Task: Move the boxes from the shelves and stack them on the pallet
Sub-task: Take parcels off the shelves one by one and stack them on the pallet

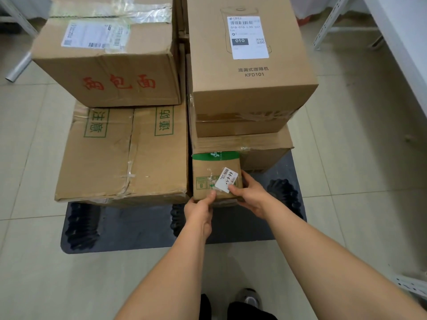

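Observation:
A small cardboard box [213, 172] with green tape and a white label sits low over the dark pallet [143, 227], against the stacked boxes. My left hand [200, 210] grips its near left corner, thumb on top. My right hand [250, 195] holds its right side, thumb on the label. To the left lies a large box [120, 153] with green printing, and a box with red writing [111, 61] rests on it. Behind the small box is a flat box [265, 146] with the tall KFD101 box [249, 72] on top.
White shelf uprights [332, 21] stand at the back right, and a white shelf edge [406, 54] runs along the right. A metal leg [18, 65] is at the far left. Tiled floor [358, 158] surrounds the pallet. My shoes [247, 301] are at the bottom.

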